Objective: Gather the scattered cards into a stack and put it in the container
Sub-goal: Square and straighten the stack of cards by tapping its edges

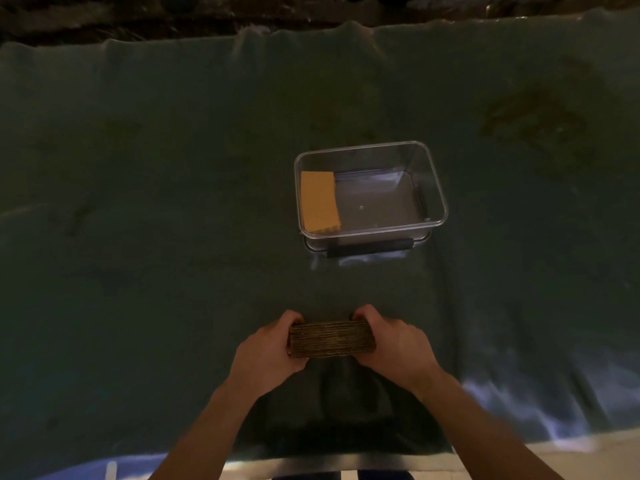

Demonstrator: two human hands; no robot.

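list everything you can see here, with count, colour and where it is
stack of cards: one, brown edges showing, near middle of the cloth, held between both hands
container: one, clear plastic, open, centre of the cloth beyond the stack
orange stack: one, orange, inside the container against its left wall
handle: one, dark, along the container's near side
cloth: one, dark green, covering the surface
left hand: one, gripping the stack's left end
right hand: one, gripping the stack's right end
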